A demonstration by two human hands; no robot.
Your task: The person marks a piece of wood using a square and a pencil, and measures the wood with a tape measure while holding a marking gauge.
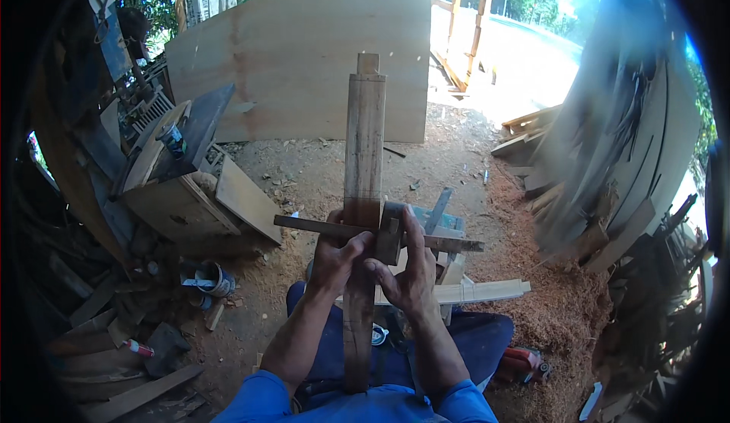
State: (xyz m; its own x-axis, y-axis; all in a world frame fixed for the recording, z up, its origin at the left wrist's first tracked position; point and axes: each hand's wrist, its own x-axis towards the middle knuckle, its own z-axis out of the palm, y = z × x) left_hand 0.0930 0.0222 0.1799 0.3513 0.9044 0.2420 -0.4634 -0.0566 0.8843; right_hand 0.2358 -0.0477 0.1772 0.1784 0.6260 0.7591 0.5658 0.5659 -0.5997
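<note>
A long wooden board [365, 142] with a narrower tenon-like end stands lengthwise before me, its near end reaching down to my lap. My left hand [334, 259] is closed around its middle, thumb on the near face. Across the board lies a wooden marking gauge [390, 242], a thin bar with a thick block on it. The block sits against the board's right edge. My right hand [411, 278] grips this block between fingers and thumb. A thin line crosses the board just above the gauge. The fingers behind the board are hidden.
Beneath my hands, a pale wooden piece [487, 292] extends right beside a blue-grey stand [449, 225]. Wood shavings [563, 316] and a red tool [521, 364] lie at right. Left are a wooden cabinet [179, 210] and a bucket [219, 280]. A plywood sheet [304, 58] stands ahead.
</note>
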